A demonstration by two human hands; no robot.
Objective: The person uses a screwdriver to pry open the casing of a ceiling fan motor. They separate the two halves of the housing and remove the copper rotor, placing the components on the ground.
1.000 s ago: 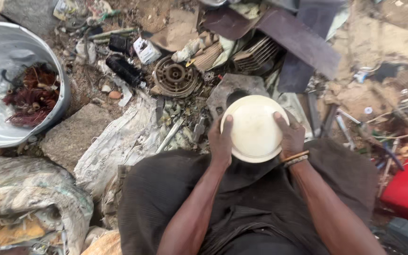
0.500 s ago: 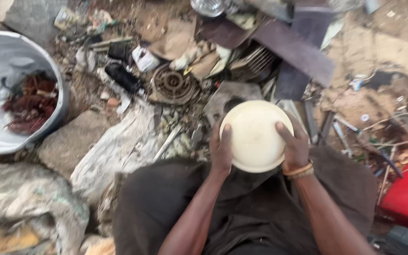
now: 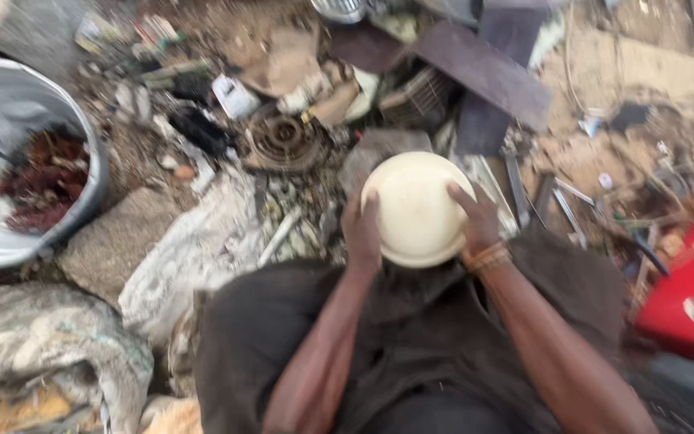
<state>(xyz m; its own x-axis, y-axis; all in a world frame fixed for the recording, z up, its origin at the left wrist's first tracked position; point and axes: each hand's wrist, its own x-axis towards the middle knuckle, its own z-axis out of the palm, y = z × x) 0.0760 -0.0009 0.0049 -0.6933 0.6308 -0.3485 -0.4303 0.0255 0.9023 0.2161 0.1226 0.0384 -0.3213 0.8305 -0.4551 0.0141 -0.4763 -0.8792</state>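
A round cream-coloured plastic dome [image 3: 415, 207], like a cover or bowl turned over, is held between both hands above my lap. My left hand [image 3: 361, 229] grips its left rim, fingers curled up over the edge. My right hand [image 3: 475, 215], with a banded bracelet at the wrist, clasps the right rim. Dark cloth [image 3: 411, 337] covers my knees below it. The picture is blurred by motion.
A large metal basin [image 3: 10, 120] holding reddish-brown tangled scrap sits at the left. Scrap litters the ground ahead: a rusty round motor part [image 3: 284, 143], dark flat metal pieces [image 3: 483, 76], a stone block [image 3: 114, 241], dirty sacks [image 3: 42, 354]. A red object [image 3: 692, 281] lies at right.
The view has drifted slightly, so the scene sits a little lower and further right. Both hands keep the same hold on the cream dome.
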